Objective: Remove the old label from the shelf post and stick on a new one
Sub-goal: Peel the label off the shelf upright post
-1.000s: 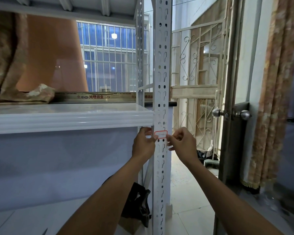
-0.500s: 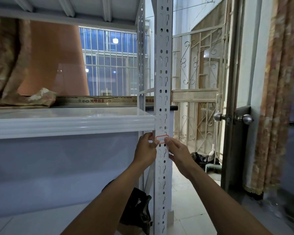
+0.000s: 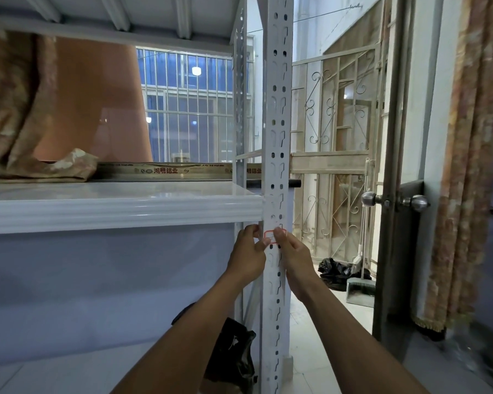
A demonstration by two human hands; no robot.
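A white perforated shelf post (image 3: pixel 276 115) stands upright in the middle of the view. Just below the shelf's front edge, a small white label with a red border (image 3: pixel 269 237) lies against the post's face. My left hand (image 3: pixel 248 253) pinches the label's left end, fingers curled at the post's left edge. My right hand (image 3: pixel 295 251) holds the right end, and its thumb lies over the label's right half and hides it. I cannot tell whether the label is fully stuck down.
A white shelf board (image 3: pixel 120 211) runs left from the post, with folded cloth (image 3: pixel 40 166) and a long printed box (image 3: pixel 165 170) on it. A black bag (image 3: pixel 234 359) lies at the post's foot. An open door with knobs (image 3: pixel 393 201) and a curtain (image 3: pixel 467 166) stand to the right.
My right hand has slid left onto the post, so its thumb now covers the label's right half. My left hand stays at the label's left end.
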